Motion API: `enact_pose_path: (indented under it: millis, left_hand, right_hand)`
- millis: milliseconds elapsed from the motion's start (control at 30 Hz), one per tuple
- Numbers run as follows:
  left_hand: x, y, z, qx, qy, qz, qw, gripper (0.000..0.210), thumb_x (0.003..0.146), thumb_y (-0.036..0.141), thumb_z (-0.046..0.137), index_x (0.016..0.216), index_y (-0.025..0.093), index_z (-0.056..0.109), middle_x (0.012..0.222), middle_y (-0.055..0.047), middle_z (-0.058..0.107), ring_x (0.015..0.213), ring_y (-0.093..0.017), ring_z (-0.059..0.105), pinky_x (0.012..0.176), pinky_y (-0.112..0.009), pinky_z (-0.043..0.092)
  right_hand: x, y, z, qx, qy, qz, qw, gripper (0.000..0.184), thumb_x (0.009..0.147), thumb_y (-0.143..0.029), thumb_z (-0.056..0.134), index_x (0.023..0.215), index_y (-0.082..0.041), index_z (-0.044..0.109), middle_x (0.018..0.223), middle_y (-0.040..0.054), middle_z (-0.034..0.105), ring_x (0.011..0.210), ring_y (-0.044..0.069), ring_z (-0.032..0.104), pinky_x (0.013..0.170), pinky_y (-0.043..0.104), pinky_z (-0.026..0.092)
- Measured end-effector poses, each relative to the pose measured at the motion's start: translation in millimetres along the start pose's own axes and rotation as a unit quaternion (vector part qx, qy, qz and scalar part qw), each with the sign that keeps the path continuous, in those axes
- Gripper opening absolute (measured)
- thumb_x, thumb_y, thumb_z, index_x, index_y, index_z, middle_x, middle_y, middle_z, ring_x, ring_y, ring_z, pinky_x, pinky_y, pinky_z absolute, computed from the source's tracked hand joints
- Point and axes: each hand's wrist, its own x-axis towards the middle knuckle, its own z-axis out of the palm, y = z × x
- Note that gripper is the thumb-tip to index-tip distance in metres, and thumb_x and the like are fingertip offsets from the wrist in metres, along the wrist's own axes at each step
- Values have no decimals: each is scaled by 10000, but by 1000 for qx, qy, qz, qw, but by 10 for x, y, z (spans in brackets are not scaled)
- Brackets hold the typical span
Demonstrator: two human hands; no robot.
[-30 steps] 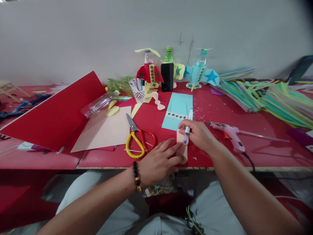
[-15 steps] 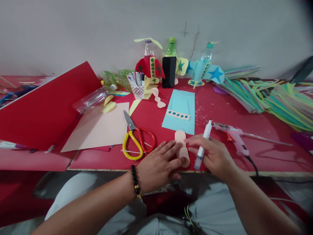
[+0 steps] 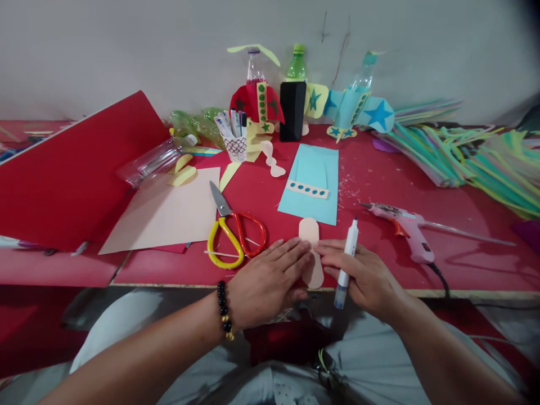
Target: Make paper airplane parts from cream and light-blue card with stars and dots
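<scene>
A pale peach paper cutout [image 3: 313, 273] with rounded ends lies at the table's front edge. My left hand [image 3: 270, 275] lies flat with its fingers stretched out, the fingertips on the cutout's left side. From the right, the fingertips of my right hand [image 3: 371, 275] touch the cutout's middle. A white marker [image 3: 349, 247] is held in my right hand, its dark tip pointing up and away. Just beyond the cutout is a light blue paper sheet [image 3: 310, 211], bearing a strip with blue dots [image 3: 307, 189]. Scissors [image 3: 230, 225] with yellow and red handles lie left of my hands.
A pink glue gun [image 3: 407, 228] lies to the right, its cord running off the front edge. Decorated bottles [image 3: 257, 101] and a black phone [image 3: 292, 111] stand at the back. Red board [image 3: 84, 174] and peach paper [image 3: 169, 211] are at left, colourful strips [image 3: 439, 154] at right.
The view has shifted slightly. My left thumb has come off the cutout, showing more of its lower end. My right hand still holds the marker, now more upright.
</scene>
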Motion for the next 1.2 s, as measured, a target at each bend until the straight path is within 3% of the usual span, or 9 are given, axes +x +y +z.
enact_pose_path:
  millis: [400, 900, 1033, 1133, 1200]
  left_hand:
    - [-34, 26, -16, 33, -22, -10, 999, 633, 950, 482, 349, 1460, 123, 242, 1533, -74, 248, 1434, -205, 138, 1180, -374, 130]
    - [-63, 20, -42, 35, -30, -15, 999, 604, 956, 500, 311, 1457, 166, 265, 1537, -46, 244, 1432, -206, 147, 1174, -377, 139]
    - [-50, 43, -17, 46, -29, -16, 998, 611, 951, 511, 314, 1459, 174, 262, 1536, -53, 248, 1427, -224, 163, 1169, -394, 159]
    - [-38, 59, 2, 52, -21, -31, 998, 617, 943, 520, 330, 1458, 188, 264, 1534, -46, 256, 1428, -242, 155, 1167, -421, 165]
    - [-35, 67, 4, 50, -15, -43, 998, 612, 935, 518, 360, 1454, 205, 274, 1533, -37, 262, 1427, -252, 155, 1164, -435, 178]
  right_hand:
    - [-8, -23, -9, -57, -39, -79, 994, 535, 685, 58, 423, 1185, -93, 539, 1213, 172, 639, 1240, 238, 517, 1013, 419, 466]
    - [-15, -4, -1, -74, -62, -59, 994, 559, 685, 62, 449, 1214, -95, 536, 1244, 166, 619, 1257, 261, 495, 1012, 448, 461]
    - [-4, 34, -7, -68, -42, -28, 996, 430, 792, -22, 503, 1194, -159, 568, 1237, 135, 633, 1222, 265, 532, 978, 447, 481]
    - [-26, 6, -55, -15, -9, 45, 999, 379, 874, -186, 534, 1252, -205, 532, 1238, 116, 632, 1174, 259, 570, 943, 423, 498]
    - [-46, -43, -81, 52, 54, 112, 991, 405, 912, -352, 491, 1301, -237, 483, 1160, 101, 665, 1102, 257, 606, 920, 434, 498]
